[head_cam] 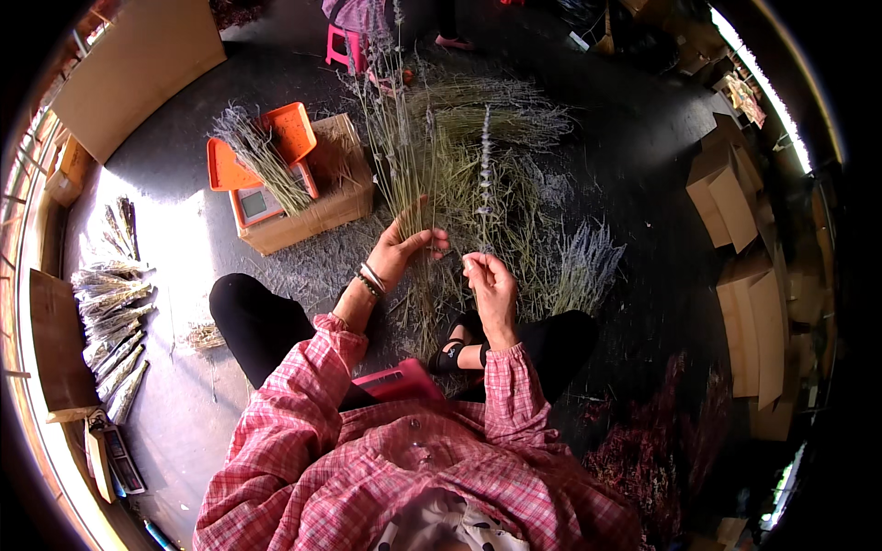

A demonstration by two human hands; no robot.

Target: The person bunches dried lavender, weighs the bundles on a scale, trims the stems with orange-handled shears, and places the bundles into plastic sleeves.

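Note:
My left hand grips a loose bunch of dried lavender stems, flower heads pointing away from me. Between the thumb and fingers of my right hand is a single lavender stem, held upright a little right of the bunch. Beyond both hands lies a large heap of lavender on the dark floor. A smaller lavender bundle rests to the right, by my knee. The lower ends of the bunch hang down between my legs.
An orange weighing scale stands on a cardboard box, with a lavender bundle on its tray. Wrapped bundles line the floor at left. Reddish dried plants lie at lower right, near open cardboard boxes. Another person sits on a pink stool.

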